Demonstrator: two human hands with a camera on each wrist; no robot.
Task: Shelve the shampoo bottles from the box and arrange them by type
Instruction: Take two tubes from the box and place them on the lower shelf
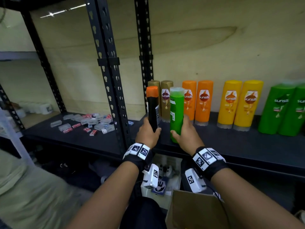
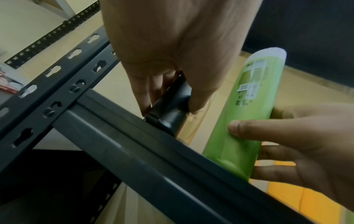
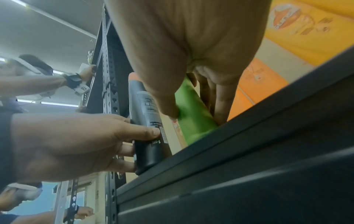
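The shelf (image 1: 214, 142) carries paired gold, orange, yellow and green bottles along its far edge; shelving appears well advanced. The cardboard box (image 1: 189, 210) sits near, contents unseen. Left hand (image 1: 147, 133) fingers grasp the black bottle (image 1: 152, 111); right hand (image 1: 188, 138) fingers grasp the green bottle (image 1: 176, 111). Both stand at the shelf's near edge, unsorted.

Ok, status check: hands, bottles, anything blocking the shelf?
Left hand grips black bottle. Right hand grips green bottle. Both at shelf front edge. Gold bottles directly behind.
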